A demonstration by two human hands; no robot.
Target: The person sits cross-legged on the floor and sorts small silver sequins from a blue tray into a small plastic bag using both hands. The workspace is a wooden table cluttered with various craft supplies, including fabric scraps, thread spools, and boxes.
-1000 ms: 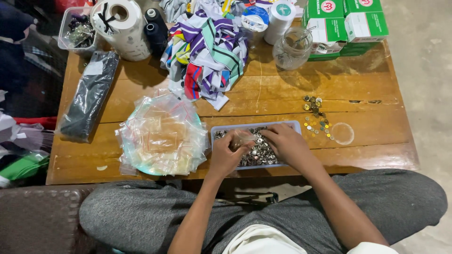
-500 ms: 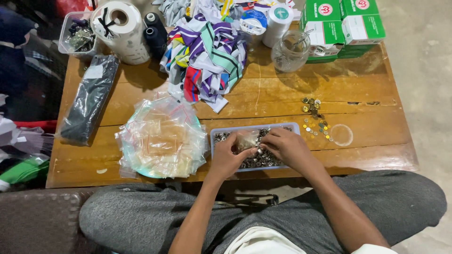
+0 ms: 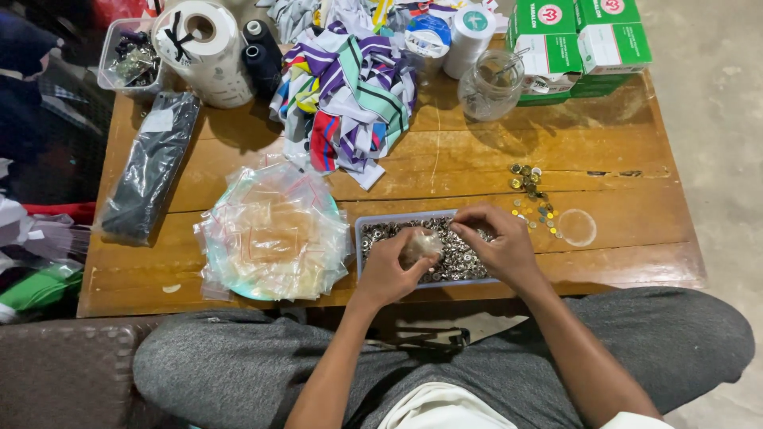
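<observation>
A shallow blue-grey tray [image 3: 362, 238] full of small silver metal rings sits at the near edge of a wooden table [image 3: 445, 159]. My left hand [image 3: 387, 270] holds a small clear plastic bag [image 3: 420, 246] over the tray. My right hand [image 3: 497, 246] rests on the tray beside it, with fingertips pinched among the rings next to the bag's mouth; what they pinch is too small to tell. A heap of empty clear zip bags [image 3: 273, 234] lies on a plate to the left of the tray.
Loose gold and silver rings [image 3: 531, 195] and a clear lid [image 3: 577, 227] lie right of the tray. Striped fabric pieces [image 3: 350, 95], thread spools, a tape roll, a glass jar [image 3: 490, 86] and green-white boxes [image 3: 580, 40] fill the far side. A black packet [image 3: 151, 175] lies at left.
My left hand has lifted the small bag a little higher over the tray. My right hand has shifted to the bag's right side. Everything else stays put.
</observation>
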